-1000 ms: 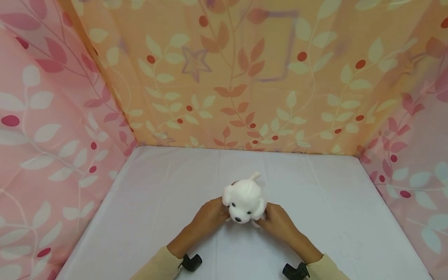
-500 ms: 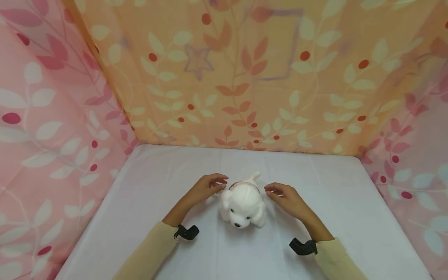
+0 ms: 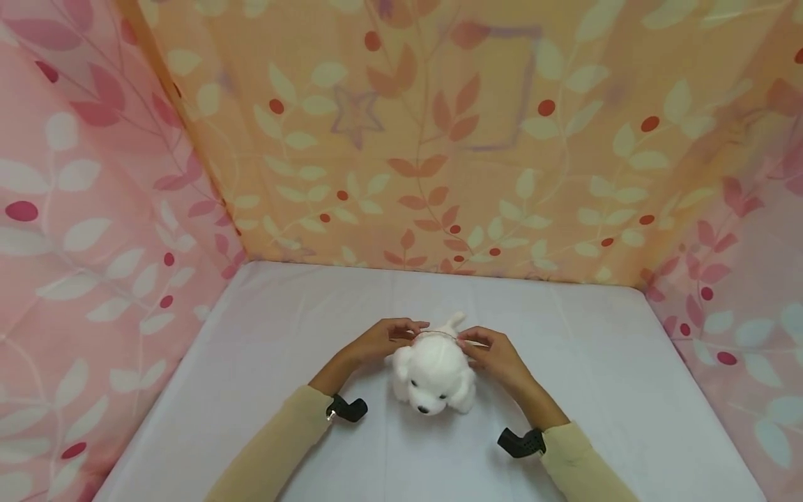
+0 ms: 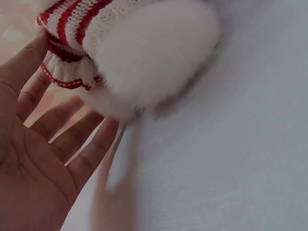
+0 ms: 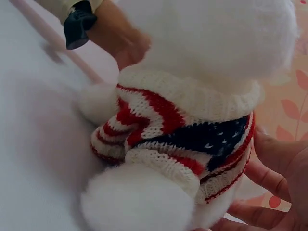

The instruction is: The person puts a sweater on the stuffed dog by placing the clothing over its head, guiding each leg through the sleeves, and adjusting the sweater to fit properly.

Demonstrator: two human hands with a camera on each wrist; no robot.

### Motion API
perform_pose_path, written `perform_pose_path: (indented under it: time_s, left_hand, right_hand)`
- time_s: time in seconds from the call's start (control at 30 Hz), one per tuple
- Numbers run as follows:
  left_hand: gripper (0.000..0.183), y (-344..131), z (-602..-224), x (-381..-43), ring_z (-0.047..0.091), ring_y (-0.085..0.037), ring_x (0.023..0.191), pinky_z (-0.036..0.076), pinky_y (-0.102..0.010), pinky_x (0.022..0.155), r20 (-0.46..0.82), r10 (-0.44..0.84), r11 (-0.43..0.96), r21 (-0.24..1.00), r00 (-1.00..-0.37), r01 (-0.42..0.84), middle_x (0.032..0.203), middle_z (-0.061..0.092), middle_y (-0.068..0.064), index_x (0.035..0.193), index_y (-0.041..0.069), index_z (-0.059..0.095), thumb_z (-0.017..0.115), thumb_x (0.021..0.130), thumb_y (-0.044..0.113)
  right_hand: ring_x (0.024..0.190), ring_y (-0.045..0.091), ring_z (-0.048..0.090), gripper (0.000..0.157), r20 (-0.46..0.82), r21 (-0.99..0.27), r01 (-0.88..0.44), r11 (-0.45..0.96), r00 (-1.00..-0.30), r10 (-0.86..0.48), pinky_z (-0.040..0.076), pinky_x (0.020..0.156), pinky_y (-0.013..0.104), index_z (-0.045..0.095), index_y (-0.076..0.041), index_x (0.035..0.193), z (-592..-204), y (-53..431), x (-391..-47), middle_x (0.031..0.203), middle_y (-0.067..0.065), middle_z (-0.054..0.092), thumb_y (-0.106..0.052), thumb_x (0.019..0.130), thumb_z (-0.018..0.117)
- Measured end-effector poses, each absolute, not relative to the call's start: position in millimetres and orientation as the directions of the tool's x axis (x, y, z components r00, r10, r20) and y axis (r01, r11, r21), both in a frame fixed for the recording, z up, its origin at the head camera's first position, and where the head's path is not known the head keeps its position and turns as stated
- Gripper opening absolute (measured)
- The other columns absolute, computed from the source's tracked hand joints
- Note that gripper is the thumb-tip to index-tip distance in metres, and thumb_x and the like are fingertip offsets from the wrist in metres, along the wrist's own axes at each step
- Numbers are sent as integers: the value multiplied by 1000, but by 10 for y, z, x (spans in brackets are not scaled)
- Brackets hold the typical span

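A white plush dog (image 3: pixel 433 376) stands on the white-covered table, its face toward me and its tail pointing up behind. Its knitted sweater (image 5: pixel 192 139) has red and white stripes and a dark blue patch with white flecks. My left hand (image 3: pixel 385 339) is at the dog's left-of-view flank; the left wrist view shows its fingers extended, with the thumb by the sweater's frilled hem. On the opposite flank, my right hand (image 3: pixel 498 352) touches the sweater's rear edge with its thumb, other fingers loosely spread close behind. The head view hides most of the sweater.
The table (image 3: pixel 282 446) is covered with a white cloth. A yellow-orange leaf-print curtain (image 3: pixel 389 174) hangs behind it, with pink leaf-print curtains (image 3: pixel 94 279) along both sides. Black camera mounts (image 3: pixel 522 443) sit on both wrists, below beige sleeves.
Both hands have left the dog's front, moved back apart, then closed in on the sweater's rear from each side. The dog has been set down and stands almost in place.
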State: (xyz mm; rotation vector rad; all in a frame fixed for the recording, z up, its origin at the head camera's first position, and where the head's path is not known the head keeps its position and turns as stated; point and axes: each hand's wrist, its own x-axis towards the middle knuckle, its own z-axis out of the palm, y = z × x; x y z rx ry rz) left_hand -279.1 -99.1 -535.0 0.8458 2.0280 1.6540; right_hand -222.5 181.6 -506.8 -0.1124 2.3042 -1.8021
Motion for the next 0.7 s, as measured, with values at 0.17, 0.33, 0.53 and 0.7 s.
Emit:
perform_pose_path:
  time_s: [0.17, 0.33, 0.53, 0.7]
  left_hand:
    - [7, -959, -5348, -2774, 52, -25, 135, 45, -33, 103, 118, 688, 65, 973, -716, 222, 146, 56, -15, 104, 0, 65, 63, 99, 4]
    - [8, -926, -5382, -2775, 63, -15, 114, 50, -28, 89, 145, 646, 36, 975, -749, 220, 123, 69, -12, 104, -1, 62, 57, 103, 5]
    - [6, -887, -5445, -2773, 64, -11, 85, 52, -26, 69, 143, 553, 26, 982, -821, 188, 100, 72, -6, 103, -1, 56, 52, 103, 3]
    - [2, -876, -5461, -2736, 63, -10, 83, 51, -26, 72, 133, 472, 121, 969, -872, 213, 95, 72, -6, 99, 1, 61, 59, 98, 1]
  right_hand:
    - [107, 18, 66, 18, -133, -970, 83, 228, -968, -213, 57, 76, 30, 69, 0, 107, -5058, 1820, -2228, 129, 17, 65, -15, 96, 71]
    - [84, 12, 67, 18, -59, -969, 22, 245, -988, -145, 56, 67, 27, 64, 3, 98, -5125, 1773, -2255, 106, 15, 72, -14, 98, 69]
    - [56, 6, 55, 15, 80, -925, -77, 373, -997, -8, 43, 52, 20, 61, 0, 92, -5238, 1750, -2287, 69, 4, 69, -12, 99, 67]
    - [58, 8, 57, 14, 80, -898, -75, 433, -997, -8, 46, 53, 22, 63, -1, 90, -5249, 1740, -2288, 71, 5, 68, -12, 98, 69]
